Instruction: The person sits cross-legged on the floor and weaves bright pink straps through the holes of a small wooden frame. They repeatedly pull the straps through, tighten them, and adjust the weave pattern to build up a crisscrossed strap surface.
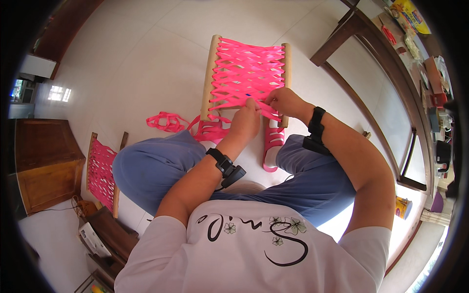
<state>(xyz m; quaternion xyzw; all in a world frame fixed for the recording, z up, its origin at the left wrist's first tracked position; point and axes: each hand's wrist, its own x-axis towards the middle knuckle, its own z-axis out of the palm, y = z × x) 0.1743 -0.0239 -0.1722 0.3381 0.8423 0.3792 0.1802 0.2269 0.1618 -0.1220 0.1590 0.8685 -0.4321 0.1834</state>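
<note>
Bright pink ribbon webbing (pixel 249 69) is laced criss-cross between the two rounded wooden rails of a small stool frame, the left rail (pixel 210 75) and the right rail (pixel 287 73). My left hand (pixel 246 119) pinches the ribbon near the webbing's near edge, in the middle. Close by, my right hand (pixel 285 103) has its fingers on the ribbon beside the right rail. A loose heap of pink ribbon (pixel 166 122) lies on the floor left of the frame, and a length of it runs to the frame's near left corner. Parts of the fingertips are hidden.
A second pink-laced wooden frame (pixel 102 170) stands at left, near a wooden cabinet (pixel 49 161). Pink sandals (pixel 274 141) are on my feet by the frame. At right is a dark wood table (pixel 390 73) bearing several items, with red-handled scissors (pixel 388 34) among them.
</note>
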